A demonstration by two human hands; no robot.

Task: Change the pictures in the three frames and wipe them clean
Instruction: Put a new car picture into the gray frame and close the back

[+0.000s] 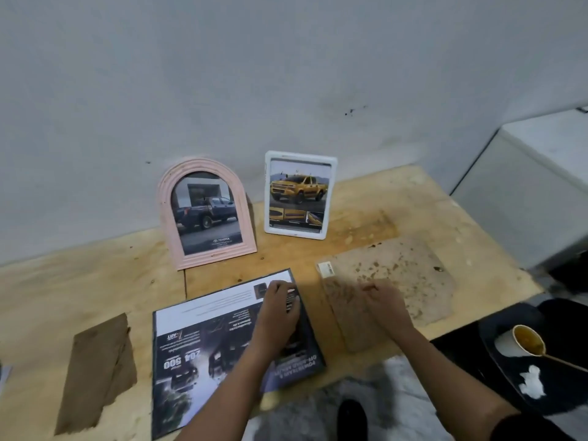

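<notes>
Both hands are working past the car magazine [203, 338]: left hand [280, 308] fingers pressing flat, right hand [386, 305] pinching a thin, breakable clear sheet's [346, 310] edge.

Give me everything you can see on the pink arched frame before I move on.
The pink arched frame stands upright on the wooden table, leaning back against the grey wall, left of the white frame. Its border is ridged, matte pink, with a rounded top and flat base. It holds a picture of a dark pickup truck with Toyota lettering at the bottom. Neither hand touches it.
</notes>
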